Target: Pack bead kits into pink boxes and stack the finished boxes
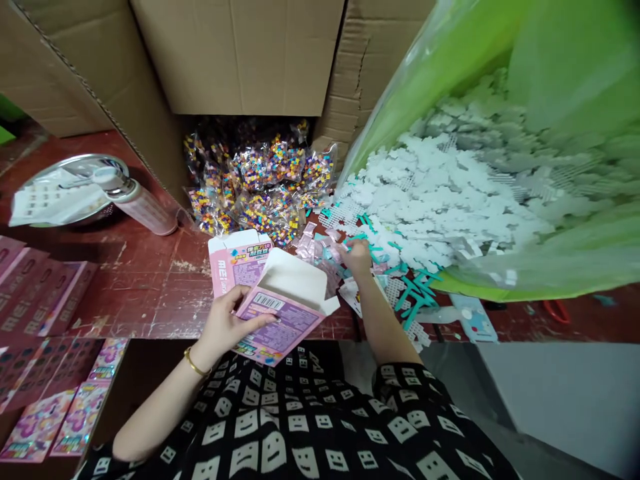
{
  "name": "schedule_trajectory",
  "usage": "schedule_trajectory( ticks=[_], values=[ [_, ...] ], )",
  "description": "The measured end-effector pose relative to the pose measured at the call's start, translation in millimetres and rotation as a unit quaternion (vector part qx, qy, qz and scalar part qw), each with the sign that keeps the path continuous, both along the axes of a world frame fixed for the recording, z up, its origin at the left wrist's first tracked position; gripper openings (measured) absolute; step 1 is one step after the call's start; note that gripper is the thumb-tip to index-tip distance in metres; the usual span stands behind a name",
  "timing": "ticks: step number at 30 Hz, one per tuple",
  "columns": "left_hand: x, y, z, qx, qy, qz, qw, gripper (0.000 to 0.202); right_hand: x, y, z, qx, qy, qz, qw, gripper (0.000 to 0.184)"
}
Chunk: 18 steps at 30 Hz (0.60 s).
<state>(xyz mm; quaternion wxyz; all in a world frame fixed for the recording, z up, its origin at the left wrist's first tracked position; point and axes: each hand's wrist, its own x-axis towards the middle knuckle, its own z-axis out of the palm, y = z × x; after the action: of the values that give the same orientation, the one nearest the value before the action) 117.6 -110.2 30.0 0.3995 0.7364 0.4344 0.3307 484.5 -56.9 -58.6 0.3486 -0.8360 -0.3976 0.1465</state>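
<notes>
My left hand (233,320) grips a pink and purple cardboard box (286,323), tilted, with its end flaps open and the white inside showing. A second pink box (234,261) lies on the table behind it. My right hand (358,257) is down at a heap of small parts, fingers bent together; what is between them I cannot make out. Around it are shiny pink packets (309,245), teal plastic sticks (416,293) and white perforated plates (395,288).
Bags of colourful beads (270,173) fill an opening under a large cardboard carton (250,53). A green bag (550,283) of white plates (445,193) spreads over the right. At left are a spray can (143,203), a metal bowl (107,160) and stacked pink boxes (37,287).
</notes>
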Motion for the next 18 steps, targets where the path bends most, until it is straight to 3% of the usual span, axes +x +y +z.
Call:
schedule_trajectory(
  ticks=[7, 12, 15, 18],
  values=[
    [4.5, 4.7, -11.0, -0.062, 0.020, 0.042, 0.997, 0.041, -0.3, -8.1, -7.7, 0.021, 0.010, -0.004, 1.000, 0.033],
    [5.8, 3.5, -14.5, -0.079, 0.019, 0.021, 0.996, 0.042, -5.1, -4.7, -8.1, 0.044, 0.083, 0.000, 0.996, 0.046],
    [2.2, 2.5, -18.2, -0.087, 0.027, 0.029, 0.995, 0.041, -14.0, -8.0, 15.6, 0.078, 0.119, 0.003, 0.990, 0.043],
    [0.7, 2.9, -20.9, -0.101, 0.024, 0.050, 0.993, 0.041, -51.0, -23.7, 56.1, 0.164, 0.216, 0.118, 0.955, 0.040]
  ],
)
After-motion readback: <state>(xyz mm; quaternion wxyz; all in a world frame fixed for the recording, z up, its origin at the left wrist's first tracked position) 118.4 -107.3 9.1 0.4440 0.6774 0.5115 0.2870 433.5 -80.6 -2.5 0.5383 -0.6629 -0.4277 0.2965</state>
